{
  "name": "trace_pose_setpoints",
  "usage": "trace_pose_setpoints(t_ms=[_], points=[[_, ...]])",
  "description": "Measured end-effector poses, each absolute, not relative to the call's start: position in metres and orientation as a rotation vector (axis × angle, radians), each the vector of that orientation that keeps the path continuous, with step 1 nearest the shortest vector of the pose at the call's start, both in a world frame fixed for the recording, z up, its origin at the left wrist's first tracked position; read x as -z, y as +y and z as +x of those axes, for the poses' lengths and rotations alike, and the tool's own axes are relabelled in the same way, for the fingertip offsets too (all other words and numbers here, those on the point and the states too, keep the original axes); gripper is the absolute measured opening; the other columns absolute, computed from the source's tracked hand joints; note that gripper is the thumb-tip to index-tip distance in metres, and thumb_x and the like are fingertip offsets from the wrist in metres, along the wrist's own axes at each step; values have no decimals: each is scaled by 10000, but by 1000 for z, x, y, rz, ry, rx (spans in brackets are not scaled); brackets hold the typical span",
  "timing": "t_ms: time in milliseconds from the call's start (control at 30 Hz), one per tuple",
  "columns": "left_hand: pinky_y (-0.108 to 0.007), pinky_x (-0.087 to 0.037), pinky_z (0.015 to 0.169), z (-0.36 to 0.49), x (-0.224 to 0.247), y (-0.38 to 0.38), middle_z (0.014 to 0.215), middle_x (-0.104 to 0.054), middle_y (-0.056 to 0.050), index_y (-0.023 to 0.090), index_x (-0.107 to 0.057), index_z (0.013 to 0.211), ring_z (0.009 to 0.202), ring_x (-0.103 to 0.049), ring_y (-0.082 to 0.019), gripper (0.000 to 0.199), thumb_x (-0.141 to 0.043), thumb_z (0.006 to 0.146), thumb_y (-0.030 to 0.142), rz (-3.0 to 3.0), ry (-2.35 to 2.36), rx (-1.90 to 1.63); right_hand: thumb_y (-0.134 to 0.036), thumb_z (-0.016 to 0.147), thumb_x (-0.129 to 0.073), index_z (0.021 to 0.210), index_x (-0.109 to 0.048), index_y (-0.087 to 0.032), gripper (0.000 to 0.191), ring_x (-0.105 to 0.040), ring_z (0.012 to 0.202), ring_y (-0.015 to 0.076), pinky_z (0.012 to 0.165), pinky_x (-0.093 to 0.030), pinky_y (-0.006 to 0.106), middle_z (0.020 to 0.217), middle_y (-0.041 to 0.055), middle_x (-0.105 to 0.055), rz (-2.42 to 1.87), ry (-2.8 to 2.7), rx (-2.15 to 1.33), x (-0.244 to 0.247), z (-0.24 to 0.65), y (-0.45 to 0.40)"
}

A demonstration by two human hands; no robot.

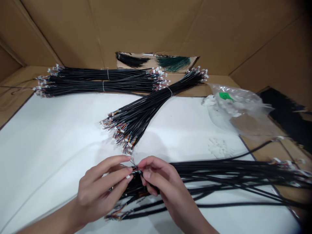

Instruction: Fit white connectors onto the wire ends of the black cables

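Near the bottom middle, my left hand (104, 183) pinches the thin coloured wires (133, 162) at one end of a black cable, with a small white piece at its fingertips. My right hand (162, 182) is closed round the black cable end just beside those wires, the fingertips of both hands almost meeting. Beneath and to the right of my hands lies a loose pile of black cables (214, 172), their wire ends spread at left and white connectors at the far right. Part of the held cable is hidden behind my fingers.
Tied bundles of black cables (83, 78) lie at the back left, and another tied bundle (148, 107) slants across the middle. A clear plastic bag (243, 110) with a green label rests at right. Small white pieces (219, 148) lie near it. Cardboard walls (156, 29) enclose the white surface (48, 146).
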State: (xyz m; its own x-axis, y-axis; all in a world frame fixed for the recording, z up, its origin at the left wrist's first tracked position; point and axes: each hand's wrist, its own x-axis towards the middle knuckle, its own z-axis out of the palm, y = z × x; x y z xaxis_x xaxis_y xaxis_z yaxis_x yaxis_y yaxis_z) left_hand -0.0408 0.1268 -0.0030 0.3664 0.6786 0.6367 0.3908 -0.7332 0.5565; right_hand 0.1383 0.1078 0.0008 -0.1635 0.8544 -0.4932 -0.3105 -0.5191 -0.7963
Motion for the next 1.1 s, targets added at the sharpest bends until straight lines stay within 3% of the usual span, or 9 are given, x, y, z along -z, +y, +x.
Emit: trace_pose_setpoints(t_ms=[400,833,1100], points=[[-199,-612,760,-41,3,126,1112,-677,-147,99,-697,933,856,-717,-155,187,-657,791,-16,2321,932,-1310,-320,733,-682,840,-652,-168,189,-400,558,85,457,-253,198,630,-11,-516,-1239,-681,-1812,0,139,107],[-163,-578,586,-39,3,127,1111,-677,-212,59,-704,905,699,-710,-132,185,-639,771,-49,2187,869,-1326,-321,802,-637,859,-627,-162,169,-369,528,67,449,-242,186,600,-30,-489,-1280,-729,-1796,-4,136,106],[-148,-557,572,-40,-2,130,1114,-681,-198,77,-706,860,615,-684,-92,145,-634,779,-19,2046,829,-1185,-328,826,-636,880,-625,-173,165,-330,505,59,426,-232,193,602,-44,-469,-1271,-836,-1774,-3,138,106]])
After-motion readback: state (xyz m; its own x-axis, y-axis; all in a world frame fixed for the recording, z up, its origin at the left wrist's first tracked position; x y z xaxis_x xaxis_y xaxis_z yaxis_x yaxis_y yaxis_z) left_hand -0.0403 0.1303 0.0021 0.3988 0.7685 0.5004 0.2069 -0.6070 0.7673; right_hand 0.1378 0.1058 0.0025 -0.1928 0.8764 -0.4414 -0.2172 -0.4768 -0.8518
